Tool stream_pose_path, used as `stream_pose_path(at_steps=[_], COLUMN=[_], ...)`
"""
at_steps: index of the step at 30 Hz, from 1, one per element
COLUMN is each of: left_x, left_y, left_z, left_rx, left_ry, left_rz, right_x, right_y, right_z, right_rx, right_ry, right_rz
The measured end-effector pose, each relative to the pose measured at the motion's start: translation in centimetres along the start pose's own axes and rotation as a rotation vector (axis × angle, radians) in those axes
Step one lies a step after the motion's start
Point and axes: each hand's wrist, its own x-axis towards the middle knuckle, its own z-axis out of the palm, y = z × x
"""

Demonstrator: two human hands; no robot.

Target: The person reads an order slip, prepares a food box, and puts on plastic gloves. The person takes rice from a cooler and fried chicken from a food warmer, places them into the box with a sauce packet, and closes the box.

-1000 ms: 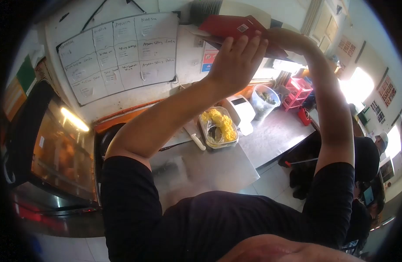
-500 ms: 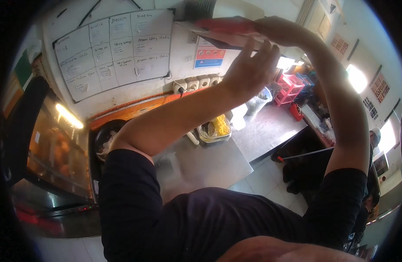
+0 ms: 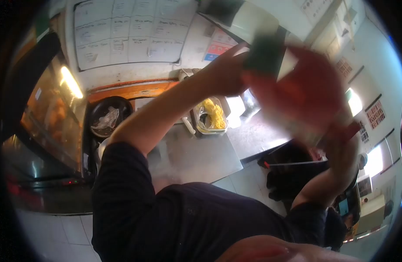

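A large red thing with a dark green and a white part is held up in front of me, smeared by motion. It looks like printed packaging, but its kind cannot be made out. My left hand grips its left side, by the green part, with a finger or thumb sticking up. At its lower right edge, my right hand is closed on it, the fingers blurred. Below, on the metal counter, stands a clear container with yellow food and a plastic bag.
A black pan with a crumpled clear bag sits by the lit glass cabinet at left. A whiteboard hangs on the wall. Above is a shelf with a pale object. A dark-clothed person is at right.
Both hands have come down from the high shelf area, bringing the red thing nearer to me. My right hand has moved down and right, and the hands are farther apart.
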Motion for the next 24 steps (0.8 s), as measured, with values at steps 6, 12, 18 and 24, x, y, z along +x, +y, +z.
stream_pose_path(at_steps=[6,12,18,24], left_x=[-9.6,-13.5,-12.4,-13.5], left_y=[6.4,19.7,27.6,33.0], left_z=[-18.7,-29.9,-35.2,-34.5], left_rx=[-0.277,0.065,0.249,0.341], left_ry=[0.432,0.303,-0.083,-0.126], left_rz=[-0.306,-0.031,0.009,-0.078], right_x=[-5.6,-7.4,-9.2,-12.6], right_y=[-1.6,-2.6,-8.8,-10.1], right_z=[20.2,38.0,40.1,47.7], right_rx=[0.254,0.180,0.760,0.603], right_ry=[-0.767,-0.852,-0.819,-0.162], right_rz=[0.131,-0.399,0.054,-0.375])
